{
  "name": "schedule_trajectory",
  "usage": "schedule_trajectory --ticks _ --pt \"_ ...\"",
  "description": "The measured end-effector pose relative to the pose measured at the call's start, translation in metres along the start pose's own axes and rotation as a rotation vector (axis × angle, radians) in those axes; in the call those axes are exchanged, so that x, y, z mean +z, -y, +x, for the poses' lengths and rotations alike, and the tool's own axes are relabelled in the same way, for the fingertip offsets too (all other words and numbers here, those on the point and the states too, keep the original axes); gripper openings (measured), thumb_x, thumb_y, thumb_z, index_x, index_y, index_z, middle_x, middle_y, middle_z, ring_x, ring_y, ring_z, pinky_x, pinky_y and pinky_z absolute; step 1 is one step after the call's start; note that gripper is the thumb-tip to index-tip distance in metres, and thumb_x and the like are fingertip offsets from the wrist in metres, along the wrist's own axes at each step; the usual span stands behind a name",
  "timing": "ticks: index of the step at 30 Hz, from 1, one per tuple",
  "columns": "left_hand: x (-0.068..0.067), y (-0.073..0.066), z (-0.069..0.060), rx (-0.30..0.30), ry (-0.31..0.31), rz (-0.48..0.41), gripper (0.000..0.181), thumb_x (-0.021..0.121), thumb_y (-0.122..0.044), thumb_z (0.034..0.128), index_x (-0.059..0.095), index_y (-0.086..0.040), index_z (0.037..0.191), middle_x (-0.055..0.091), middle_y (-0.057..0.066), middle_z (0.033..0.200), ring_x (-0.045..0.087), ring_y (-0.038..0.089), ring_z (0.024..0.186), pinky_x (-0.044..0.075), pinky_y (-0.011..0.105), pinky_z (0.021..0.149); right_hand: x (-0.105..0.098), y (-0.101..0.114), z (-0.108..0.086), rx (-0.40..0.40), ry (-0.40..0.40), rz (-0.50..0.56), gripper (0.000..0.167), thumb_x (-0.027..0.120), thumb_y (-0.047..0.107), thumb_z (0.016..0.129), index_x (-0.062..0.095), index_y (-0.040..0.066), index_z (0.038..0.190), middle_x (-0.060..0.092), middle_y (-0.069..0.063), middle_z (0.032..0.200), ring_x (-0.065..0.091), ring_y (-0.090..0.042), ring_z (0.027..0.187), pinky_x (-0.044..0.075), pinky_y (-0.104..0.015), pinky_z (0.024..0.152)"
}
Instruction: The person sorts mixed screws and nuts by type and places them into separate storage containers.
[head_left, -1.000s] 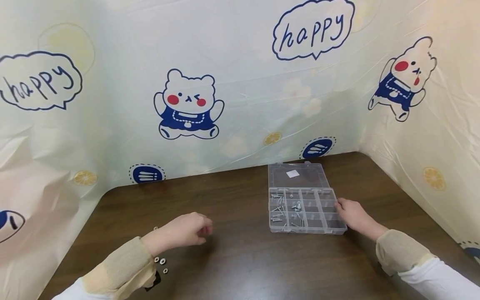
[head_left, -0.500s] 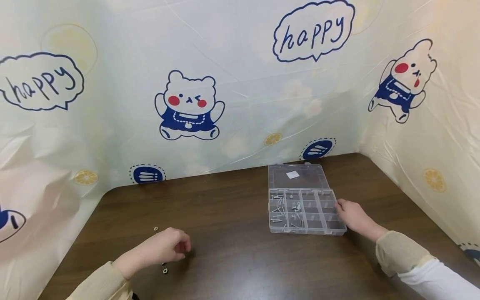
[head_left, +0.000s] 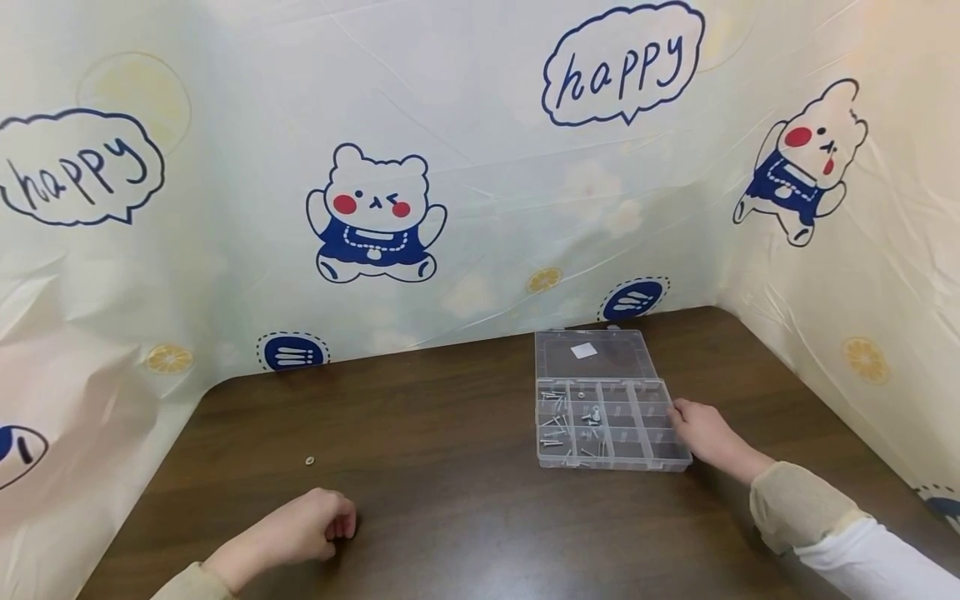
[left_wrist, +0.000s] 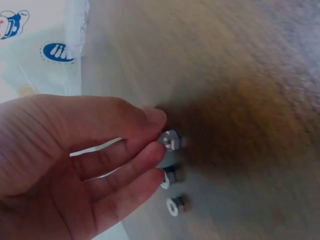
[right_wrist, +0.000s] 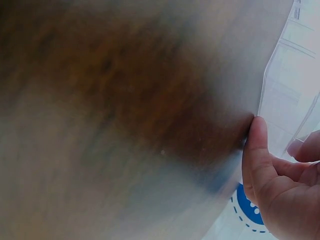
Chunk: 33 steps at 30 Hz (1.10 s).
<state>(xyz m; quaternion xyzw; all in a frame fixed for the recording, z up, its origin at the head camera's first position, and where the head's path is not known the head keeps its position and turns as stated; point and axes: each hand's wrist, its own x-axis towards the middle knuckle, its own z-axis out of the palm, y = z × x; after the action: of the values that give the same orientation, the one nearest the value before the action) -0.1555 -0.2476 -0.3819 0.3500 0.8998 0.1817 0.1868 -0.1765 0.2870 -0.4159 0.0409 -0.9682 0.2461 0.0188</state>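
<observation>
My left hand [head_left: 303, 525] is low over the table at the front left, its fingers loosely bent. In the left wrist view, its fingertips [left_wrist: 156, 118] are beside or touching a small metal flange nut [left_wrist: 171, 140]; a firm hold is not visible. Two more flange nuts, a middle one [left_wrist: 169, 177] and a lower one [left_wrist: 175, 205], stand below it. One further nut [head_left: 310, 460] lies behind the hand in the head view. My right hand [head_left: 712, 435] grips the right side wall of a clear plastic compartment box [head_left: 649, 463], thumb over the rim and fingers outside.
The box's lid [head_left: 609, 358] lies folded back toward the patterned curtain [head_left: 480, 208]. Screws [head_left: 553, 421] fill left compartments, and other small hardware [head_left: 592, 416] sits in the second column. The brown table [head_left: 442, 517] carries box and nuts.
My left hand has moved left and down toward the front of the table, now covering the nuts there in the head view. My right hand stays on the box.
</observation>
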Motion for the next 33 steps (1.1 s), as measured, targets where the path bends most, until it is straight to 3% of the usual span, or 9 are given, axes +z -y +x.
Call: schedule_trajectory --ticks 10,13,17,20,25,33 --pt "0.008 0.008 -0.002 0.032 -0.043 -0.004 0.035 0.054 0.016 0.0495 0.05 -0.016 0.065 0.041 -0.013 0.063 0.037 -0.003 0.056 0.036 0.017 0.049 -0.001 0.001 -0.001 -0.009 -0.005 0.0 0.021 0.041 0.009 0.093 0.054 -0.005 0.082 0.046 -0.002 0.062 0.044 -0.015 0.057 0.038 -0.032 0.053" --pt "0.01 0.008 -0.001 0.061 -0.074 0.005 0.032 0.055 0.012 0.0485 0.049 -0.015 0.063 0.041 -0.013 0.062 0.036 -0.004 0.056 0.035 0.016 0.048 -0.001 0.002 -0.001 0.005 0.003 0.005 0.02 0.041 0.008 0.092 0.053 -0.004 0.082 0.046 -0.002 0.062 0.045 -0.015 0.057 0.038 -0.032 0.053" --pt "0.009 0.005 0.003 0.056 -0.068 0.018 0.028 0.057 0.008 0.0477 0.048 -0.016 0.06 0.039 -0.014 0.058 0.034 -0.004 0.054 0.032 0.016 0.046 -0.002 0.003 -0.001 0.006 0.004 0.01 0.02 0.041 0.008 0.092 0.052 -0.003 0.08 0.046 -0.002 0.061 0.045 -0.015 0.056 0.038 -0.031 0.052" --pt "0.009 0.002 0.007 0.049 -0.048 0.021 0.028 0.058 0.007 0.0482 0.048 -0.016 0.06 0.039 -0.014 0.057 0.033 -0.004 0.052 0.031 0.016 0.046 -0.002 0.004 -0.002 -0.003 -0.002 0.005 0.02 0.041 0.007 0.092 0.051 -0.002 0.078 0.046 -0.002 0.061 0.044 -0.015 0.055 0.037 -0.032 0.052" --pt "0.006 -0.003 0.017 0.084 -0.068 0.033 0.026 0.057 0.007 0.0499 0.049 -0.016 0.059 0.039 -0.014 0.056 0.034 -0.003 0.052 0.032 0.016 0.046 -0.003 0.005 -0.002 -0.012 0.001 0.001 0.02 0.041 0.007 0.092 0.051 -0.002 0.078 0.046 -0.002 0.06 0.045 -0.015 0.055 0.039 -0.033 0.053" --pt "0.004 -0.018 0.039 0.13 -0.177 -0.04 0.024 0.061 0.005 0.055 0.051 -0.015 0.064 0.046 -0.012 0.061 0.044 -0.003 0.055 0.039 0.016 0.048 -0.004 0.005 -0.002 -0.003 0.014 0.001 0.021 0.04 0.009 0.093 0.051 -0.003 0.08 0.048 -0.003 0.061 0.046 -0.015 0.056 0.04 -0.033 0.053"
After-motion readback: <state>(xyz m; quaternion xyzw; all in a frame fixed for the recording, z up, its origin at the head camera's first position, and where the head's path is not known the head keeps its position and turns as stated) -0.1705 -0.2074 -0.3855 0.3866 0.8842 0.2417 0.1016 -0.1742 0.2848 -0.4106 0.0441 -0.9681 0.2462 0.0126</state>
